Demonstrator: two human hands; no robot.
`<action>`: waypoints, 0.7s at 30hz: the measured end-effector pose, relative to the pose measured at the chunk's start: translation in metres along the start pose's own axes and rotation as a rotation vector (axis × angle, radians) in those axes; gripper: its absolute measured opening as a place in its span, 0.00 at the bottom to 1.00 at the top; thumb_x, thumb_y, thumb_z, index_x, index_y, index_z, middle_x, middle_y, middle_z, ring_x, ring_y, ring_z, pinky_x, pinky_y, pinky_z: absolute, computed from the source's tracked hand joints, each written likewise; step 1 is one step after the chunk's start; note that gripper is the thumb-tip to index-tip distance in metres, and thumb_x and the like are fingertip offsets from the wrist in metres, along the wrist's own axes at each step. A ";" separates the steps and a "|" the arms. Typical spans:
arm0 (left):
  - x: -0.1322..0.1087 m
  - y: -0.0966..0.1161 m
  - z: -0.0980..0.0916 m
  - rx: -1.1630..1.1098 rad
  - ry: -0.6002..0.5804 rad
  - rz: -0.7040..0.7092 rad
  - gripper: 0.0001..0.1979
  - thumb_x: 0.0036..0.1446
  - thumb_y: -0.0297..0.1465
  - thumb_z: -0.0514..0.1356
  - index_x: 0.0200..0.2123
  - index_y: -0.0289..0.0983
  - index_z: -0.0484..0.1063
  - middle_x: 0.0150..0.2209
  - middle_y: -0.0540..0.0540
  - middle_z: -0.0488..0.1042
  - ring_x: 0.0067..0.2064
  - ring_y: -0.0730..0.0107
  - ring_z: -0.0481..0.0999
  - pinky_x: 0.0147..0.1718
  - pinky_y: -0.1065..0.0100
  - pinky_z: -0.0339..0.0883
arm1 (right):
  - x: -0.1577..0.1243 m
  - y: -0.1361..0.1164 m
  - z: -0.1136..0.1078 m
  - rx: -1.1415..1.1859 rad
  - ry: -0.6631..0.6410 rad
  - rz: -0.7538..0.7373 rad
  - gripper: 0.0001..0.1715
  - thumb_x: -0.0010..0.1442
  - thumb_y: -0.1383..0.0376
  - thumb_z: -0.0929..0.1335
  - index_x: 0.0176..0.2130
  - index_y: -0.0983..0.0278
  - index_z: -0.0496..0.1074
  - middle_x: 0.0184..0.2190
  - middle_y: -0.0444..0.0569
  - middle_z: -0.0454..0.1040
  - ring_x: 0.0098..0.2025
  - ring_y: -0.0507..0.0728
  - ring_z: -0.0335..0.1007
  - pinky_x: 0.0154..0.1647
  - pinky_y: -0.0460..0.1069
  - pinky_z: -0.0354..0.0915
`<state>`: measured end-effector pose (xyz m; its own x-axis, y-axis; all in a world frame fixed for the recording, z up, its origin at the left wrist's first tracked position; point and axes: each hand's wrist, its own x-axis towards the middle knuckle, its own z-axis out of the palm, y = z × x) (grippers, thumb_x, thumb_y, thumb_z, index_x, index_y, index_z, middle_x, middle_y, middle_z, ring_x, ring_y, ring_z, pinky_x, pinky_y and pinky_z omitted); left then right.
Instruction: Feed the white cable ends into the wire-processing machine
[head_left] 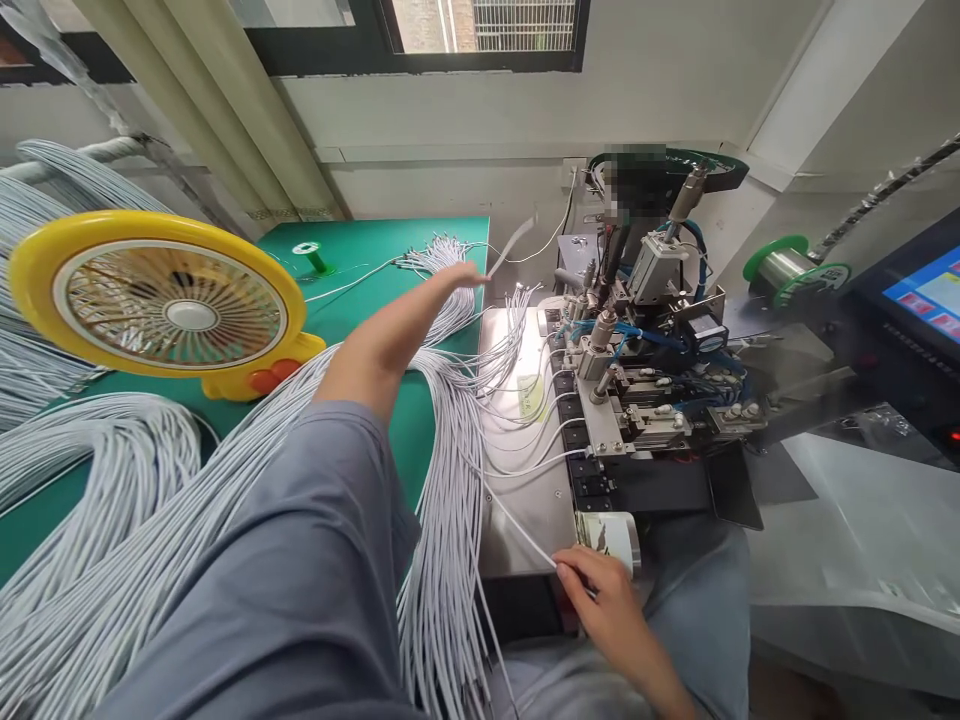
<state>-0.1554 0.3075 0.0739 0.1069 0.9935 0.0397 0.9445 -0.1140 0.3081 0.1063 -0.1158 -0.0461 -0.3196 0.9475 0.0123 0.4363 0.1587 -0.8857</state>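
Observation:
In the lower middle, my right hand [604, 595] pinches the end of a white cable [525, 530] near the front edge of the metal plate [525, 555]. My left arm reaches across the table. At its far end, my left hand [466, 274] is closed, and a pale thin strip [514, 245] sticks out from its fingertips; its kind is unclear. Below that hand lies a bundle of white cables [446, 255] with dark tips. Several cables run over the plate into the slots of a machine [600, 370]. A thick hank of white cables [450, 500] hangs over the near edge.
A yellow fan [187, 315] stands at left on the green table [397, 470], amid more cable bundles [127, 440]. Behind it is a green spool [311, 257]. At right are a wire spool [791, 270] and a screen [926, 295]. A white roll [619, 540] sits beside my right hand.

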 end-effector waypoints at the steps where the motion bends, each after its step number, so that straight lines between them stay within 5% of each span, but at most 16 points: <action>1: -0.014 -0.001 0.009 0.021 -0.036 0.006 0.28 0.49 0.45 0.58 0.44 0.26 0.70 0.41 0.32 0.72 0.48 0.47 0.71 0.46 0.53 0.64 | 0.000 0.000 0.000 0.003 0.000 -0.007 0.14 0.63 0.64 0.61 0.37 0.60 0.76 0.29 0.45 0.76 0.31 0.52 0.71 0.32 0.45 0.61; 5: -0.077 0.002 0.040 0.061 -0.178 0.156 0.34 0.53 0.49 0.51 0.57 0.34 0.62 0.58 0.38 0.63 0.59 0.56 0.61 0.58 0.62 0.54 | 0.000 0.001 0.001 0.014 0.001 -0.019 0.15 0.63 0.64 0.60 0.38 0.60 0.75 0.31 0.45 0.76 0.34 0.52 0.72 0.34 0.45 0.63; 10: -0.133 0.015 0.063 0.247 -0.500 0.423 0.46 0.50 0.51 0.53 0.66 0.35 0.42 0.67 0.37 0.40 0.67 0.50 0.42 0.62 0.56 0.43 | 0.000 0.001 0.002 0.016 0.006 -0.013 0.15 0.63 0.64 0.60 0.37 0.61 0.75 0.30 0.46 0.76 0.33 0.53 0.72 0.34 0.46 0.62; 13: -0.132 0.018 0.071 0.343 -0.455 0.360 0.41 0.53 0.45 0.52 0.66 0.36 0.42 0.67 0.35 0.42 0.66 0.51 0.47 0.59 0.58 0.50 | 0.000 0.002 0.002 0.016 -0.002 0.004 0.15 0.63 0.63 0.60 0.36 0.61 0.75 0.30 0.47 0.76 0.34 0.53 0.72 0.35 0.46 0.62; 16: -0.117 0.019 0.078 0.397 -0.394 0.345 0.34 0.56 0.39 0.50 0.65 0.37 0.46 0.62 0.35 0.54 0.60 0.52 0.58 0.55 0.58 0.56 | 0.000 0.001 0.000 0.031 -0.010 0.019 0.16 0.63 0.63 0.60 0.38 0.61 0.75 0.31 0.47 0.76 0.34 0.53 0.72 0.34 0.46 0.62; 21: -0.104 0.017 0.077 0.417 -0.248 0.318 0.27 0.59 0.27 0.44 0.62 0.31 0.52 0.57 0.31 0.60 0.59 0.51 0.59 0.56 0.52 0.49 | 0.003 -0.003 -0.001 0.019 -0.014 0.015 0.15 0.63 0.64 0.60 0.37 0.61 0.75 0.32 0.46 0.77 0.34 0.53 0.72 0.35 0.47 0.62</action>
<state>-0.1263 0.2025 0.0018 0.4273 0.8880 -0.1700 0.8913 -0.4453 -0.0852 0.1053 -0.1132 -0.0427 -0.3250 0.9457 -0.0079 0.4255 0.1388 -0.8942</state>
